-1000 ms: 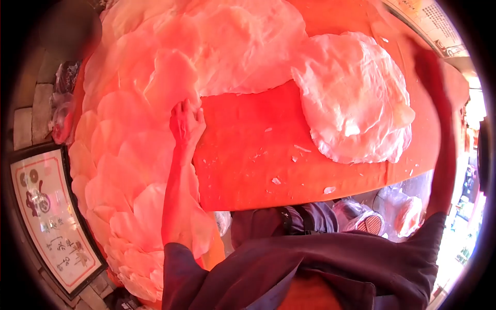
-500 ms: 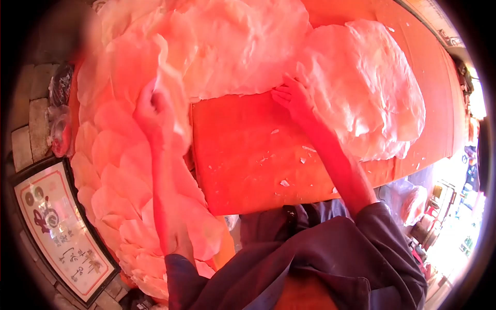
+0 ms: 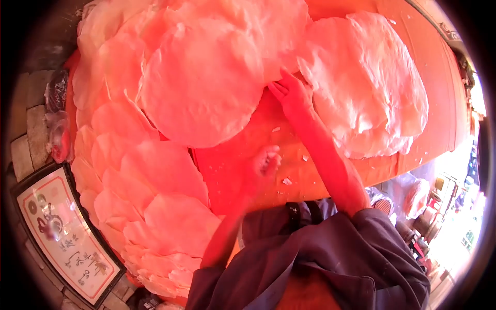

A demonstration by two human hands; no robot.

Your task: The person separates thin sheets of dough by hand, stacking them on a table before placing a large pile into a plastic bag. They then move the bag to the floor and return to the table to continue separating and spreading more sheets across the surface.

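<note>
Thin, round, pale sheets with wrinkled surfaces overlap over much of the orange-covered table [image 3: 227,178]. One large round sheet [image 3: 201,88] lies on top, its lower edge over the bare cover. My left hand [image 3: 267,161] is below that sheet, above the cover, with fingers curled; it is slightly blurred and no sheet shows in it. My right hand [image 3: 295,95] rests between the round sheet and a crumpled pile of sheets [image 3: 369,88]. Its fingers are stretched out, their tips by the round sheet's right edge.
Smaller sheets [image 3: 150,181] overlap like scales down the left side. Small pale scraps [image 3: 287,181] dot the cover. A framed panel with writing [image 3: 67,232] leans at the left, near plastic bags [image 3: 59,137]. Cluttered items [image 3: 426,219] stand beyond the table at right.
The sheet my left hand was holding now lies spread as the large round one. My left hand has let go and moved right and down. My right hand has shifted only slightly.
</note>
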